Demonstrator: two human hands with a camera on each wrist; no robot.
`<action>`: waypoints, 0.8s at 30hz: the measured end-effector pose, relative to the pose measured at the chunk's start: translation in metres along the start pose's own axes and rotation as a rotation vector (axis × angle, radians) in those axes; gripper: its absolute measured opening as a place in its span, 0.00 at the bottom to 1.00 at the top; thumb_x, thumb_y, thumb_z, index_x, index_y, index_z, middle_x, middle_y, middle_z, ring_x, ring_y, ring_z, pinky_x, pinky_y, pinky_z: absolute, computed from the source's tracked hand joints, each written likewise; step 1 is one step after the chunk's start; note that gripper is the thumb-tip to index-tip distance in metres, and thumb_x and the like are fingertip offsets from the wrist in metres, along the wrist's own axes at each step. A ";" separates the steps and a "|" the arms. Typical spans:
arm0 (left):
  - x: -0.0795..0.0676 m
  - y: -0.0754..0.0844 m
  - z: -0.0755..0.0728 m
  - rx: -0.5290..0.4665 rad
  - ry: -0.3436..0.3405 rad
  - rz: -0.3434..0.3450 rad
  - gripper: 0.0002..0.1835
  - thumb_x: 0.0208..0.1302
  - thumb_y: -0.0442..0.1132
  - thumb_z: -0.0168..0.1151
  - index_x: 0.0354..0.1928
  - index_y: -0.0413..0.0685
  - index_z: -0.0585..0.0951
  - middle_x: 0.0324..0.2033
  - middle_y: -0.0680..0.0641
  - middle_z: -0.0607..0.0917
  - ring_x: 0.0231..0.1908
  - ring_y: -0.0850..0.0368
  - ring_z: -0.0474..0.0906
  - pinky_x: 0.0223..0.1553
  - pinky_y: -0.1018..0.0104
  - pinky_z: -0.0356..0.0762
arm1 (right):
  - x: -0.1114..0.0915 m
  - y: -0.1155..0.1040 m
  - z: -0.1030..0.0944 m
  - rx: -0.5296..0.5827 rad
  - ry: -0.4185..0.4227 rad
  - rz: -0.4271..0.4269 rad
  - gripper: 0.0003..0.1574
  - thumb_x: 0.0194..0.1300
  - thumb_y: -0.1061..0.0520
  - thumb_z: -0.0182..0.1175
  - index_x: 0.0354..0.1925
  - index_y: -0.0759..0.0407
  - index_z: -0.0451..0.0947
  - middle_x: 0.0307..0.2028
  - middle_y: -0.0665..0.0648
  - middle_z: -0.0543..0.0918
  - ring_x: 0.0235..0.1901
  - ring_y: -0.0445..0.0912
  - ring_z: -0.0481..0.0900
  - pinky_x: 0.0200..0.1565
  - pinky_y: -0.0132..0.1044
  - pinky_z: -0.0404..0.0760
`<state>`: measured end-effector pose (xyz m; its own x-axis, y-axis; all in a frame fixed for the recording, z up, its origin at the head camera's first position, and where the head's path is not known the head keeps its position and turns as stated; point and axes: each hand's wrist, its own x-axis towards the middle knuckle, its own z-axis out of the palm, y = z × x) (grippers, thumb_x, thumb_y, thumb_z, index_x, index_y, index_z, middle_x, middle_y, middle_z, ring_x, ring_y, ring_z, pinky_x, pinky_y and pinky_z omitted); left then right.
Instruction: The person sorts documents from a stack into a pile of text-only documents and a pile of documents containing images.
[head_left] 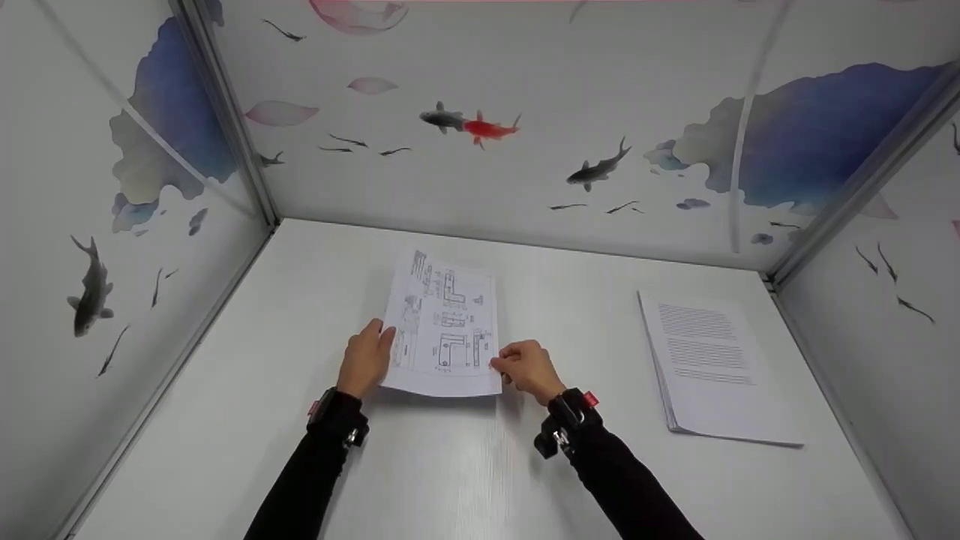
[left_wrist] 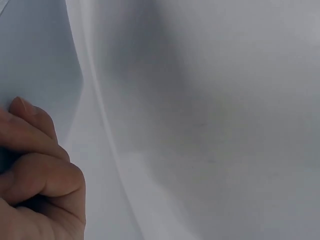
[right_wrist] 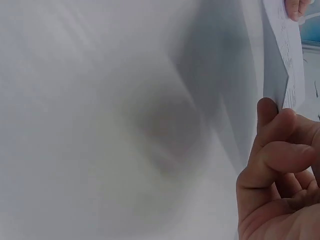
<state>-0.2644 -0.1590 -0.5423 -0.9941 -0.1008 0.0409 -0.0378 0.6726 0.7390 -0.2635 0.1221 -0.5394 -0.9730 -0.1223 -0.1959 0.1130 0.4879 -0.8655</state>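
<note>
A sheet of paper (head_left: 469,300) with printed technical drawings is held up slightly off the white table, its lower edge bowed and casting a shadow. Along its left edge, my left hand (head_left: 366,358) grips it, thumb on the printed face. My right hand (head_left: 529,369) pinches the lower right edge between thumb and fingers. In the left wrist view, curled fingers of the left hand (left_wrist: 40,185) show beside the sheet's shaded underside (left_wrist: 35,55). From the right wrist, the right hand (right_wrist: 280,170) pinches the sheet's corner (right_wrist: 287,95), and left fingertips show beyond.
To the right lies a stack of printed pages (head_left: 705,360), slightly fanned at its left edge. White panels with painted fish (head_left: 592,169) and blue shapes enclose the table (head_left: 442,465) at the back and both sides. Black devices (head_left: 341,420) are strapped to both wrists.
</note>
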 end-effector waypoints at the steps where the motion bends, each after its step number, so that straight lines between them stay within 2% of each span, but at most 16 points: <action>1: 0.001 -0.002 -0.001 0.007 0.001 -0.008 0.14 0.77 0.46 0.46 0.41 0.42 0.74 0.26 0.47 0.78 0.25 0.55 0.72 0.27 0.65 0.66 | 0.000 -0.001 0.002 0.002 -0.005 -0.001 0.07 0.61 0.60 0.64 0.36 0.65 0.81 0.21 0.52 0.83 0.19 0.42 0.77 0.18 0.28 0.68; 7: 0.007 -0.013 -0.002 0.050 0.001 -0.060 0.14 0.77 0.46 0.47 0.39 0.42 0.74 0.25 0.47 0.77 0.25 0.55 0.71 0.27 0.65 0.65 | 0.001 -0.005 0.013 -0.029 -0.023 -0.032 0.16 0.58 0.65 0.64 0.45 0.71 0.82 0.31 0.59 0.88 0.24 0.41 0.81 0.25 0.30 0.74; 12: 0.013 -0.016 -0.004 0.080 0.021 -0.019 0.15 0.76 0.45 0.49 0.35 0.40 0.74 0.24 0.45 0.77 0.24 0.54 0.70 0.26 0.64 0.63 | 0.002 -0.009 0.017 -0.069 0.027 -0.033 0.17 0.58 0.65 0.64 0.46 0.71 0.82 0.33 0.62 0.88 0.27 0.45 0.84 0.26 0.31 0.75; 15: 0.015 -0.017 -0.006 0.090 0.039 -0.017 0.15 0.74 0.44 0.52 0.32 0.40 0.73 0.23 0.44 0.77 0.24 0.53 0.69 0.26 0.64 0.63 | 0.002 -0.013 0.021 -0.105 0.033 -0.040 0.18 0.59 0.64 0.64 0.47 0.72 0.81 0.34 0.62 0.88 0.29 0.46 0.85 0.28 0.31 0.77; 24: 0.022 -0.022 -0.013 0.109 0.033 -0.124 0.15 0.69 0.44 0.59 0.29 0.38 0.78 0.24 0.43 0.81 0.23 0.54 0.71 0.24 0.64 0.63 | 0.003 -0.017 0.037 -0.023 0.057 -0.022 0.20 0.60 0.65 0.64 0.50 0.75 0.78 0.32 0.63 0.87 0.20 0.42 0.81 0.23 0.34 0.81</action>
<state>-0.2841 -0.1855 -0.5490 -0.9772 -0.2109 -0.0227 -0.1728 0.7292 0.6622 -0.2609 0.0816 -0.5421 -0.9851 -0.0844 -0.1499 0.0873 0.5056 -0.8584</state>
